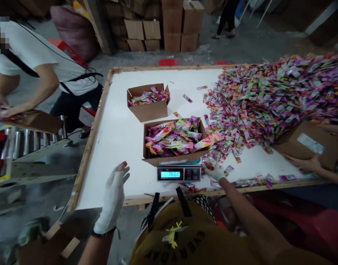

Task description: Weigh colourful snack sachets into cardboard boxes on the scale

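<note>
My left hand, in a white glove with bare fingertips, is held over the front left edge of the table with its fingers apart and nothing in them. My right hand, gloved too, is just right of the digital scale, among loose packets. Its fingers are small and blurred, so their grip is unclear. On the scale stands an open cardboard box full of colourful wrapped packets. The lit display seems to read 7668. Behind it a second open box holds similar packets.
A large heap of packets covers the right of the white wood-edged table. At right, another person's hands hold a tilted carton. Left, a person handles a box on a roller conveyor. Cartons are stacked behind.
</note>
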Motion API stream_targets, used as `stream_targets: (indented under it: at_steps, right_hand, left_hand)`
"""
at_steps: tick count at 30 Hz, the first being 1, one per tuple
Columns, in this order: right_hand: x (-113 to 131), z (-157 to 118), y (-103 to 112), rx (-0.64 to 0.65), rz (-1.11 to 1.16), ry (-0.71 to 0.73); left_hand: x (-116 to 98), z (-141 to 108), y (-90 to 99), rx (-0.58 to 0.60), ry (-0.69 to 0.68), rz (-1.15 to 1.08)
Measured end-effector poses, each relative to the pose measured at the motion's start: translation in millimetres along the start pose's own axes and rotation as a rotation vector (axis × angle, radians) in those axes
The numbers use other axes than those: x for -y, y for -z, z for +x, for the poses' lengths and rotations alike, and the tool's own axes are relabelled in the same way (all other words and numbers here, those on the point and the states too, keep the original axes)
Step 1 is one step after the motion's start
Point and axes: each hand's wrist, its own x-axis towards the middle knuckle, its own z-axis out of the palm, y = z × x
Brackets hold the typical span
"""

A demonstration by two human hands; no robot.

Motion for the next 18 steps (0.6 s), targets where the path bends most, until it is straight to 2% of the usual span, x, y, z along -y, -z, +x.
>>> stream_targets:
  at_steps: [2, 4, 5, 7, 10, 13, 15, 18]
  right_hand:
    - [-10, -14, -33, 0.012, -0.089, 0.017]
    - [-16, -16, -49, 0.031, -0.132, 0.065]
    - [-17, -11, -49, 0.045, -0.144, 0.087]
    - [-18, 4, -34, 0.068, -0.152, 0.122]
    - [-13, 32, 18, 0.072, -0.135, 0.173]
    - [3, 51, 88, 0.030, -0.109, 0.234]
    - [17, 58, 136, -0.007, -0.092, 0.286]
    - [42, 58, 197, -0.035, -0.161, 0.473]
  left_hand:
    - [-1, -1, -3.5, 0.011, 0.000, 0.015]
    - [-2, 0, -6.6, 0.025, -0.003, 0.022]
    - [-2, 1, -8.0, 0.030, -0.006, 0.023]
    - [-3, 3, -10.2, 0.038, -0.014, 0.025]
    - [-3, 7, -11.7, 0.053, -0.026, 0.042]
    - [-2, 9, -11.3, 0.068, -0.024, 0.045]
    - [0, 10, -10.5, 0.082, -0.019, 0.041]
    - [1, 9, -8.7, 0.101, -0.022, 0.040]
